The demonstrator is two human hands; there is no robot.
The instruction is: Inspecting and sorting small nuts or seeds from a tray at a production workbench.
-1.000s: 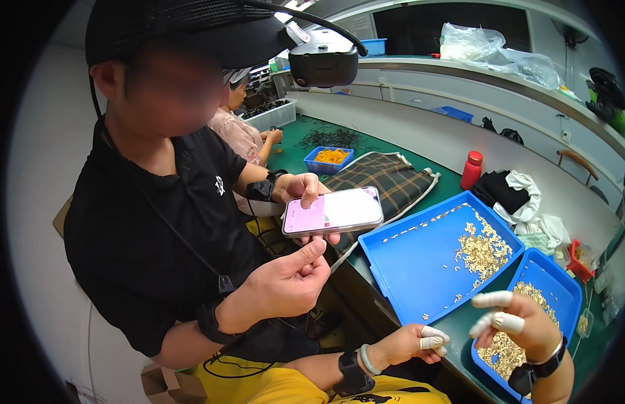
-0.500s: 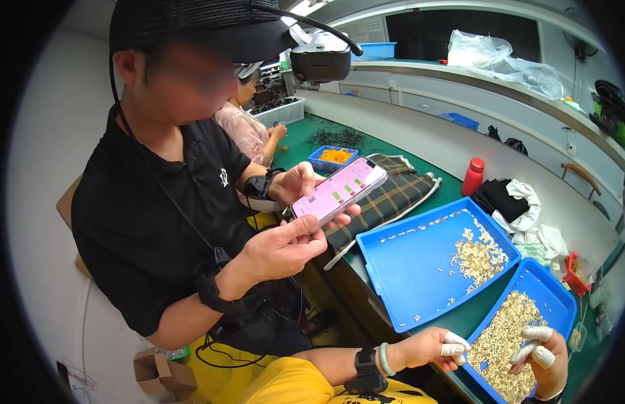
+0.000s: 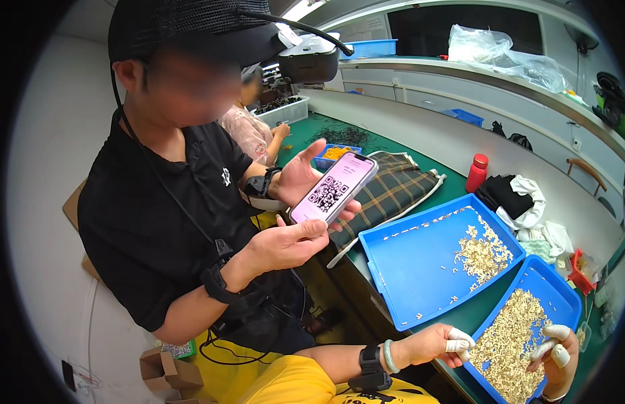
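The left hand (image 3: 427, 347) has its capped fingers (image 3: 456, 345) bunched together just beside the left rim of the nearer blue tray (image 3: 559, 297); whether they grip anything I cannot tell. The right hand (image 3: 560, 367) curls its fingers loosely at the opposite side, their hold likewise unclear. Small gold pieces (image 3: 511, 333) lie heaped in that tray, between both sets of fingers. Beyond, a larger blue tray (image 3: 413, 269) on the green desk (image 3: 295, 145) carries more pieces, and a red bottle (image 3: 477, 174) stands behind it.
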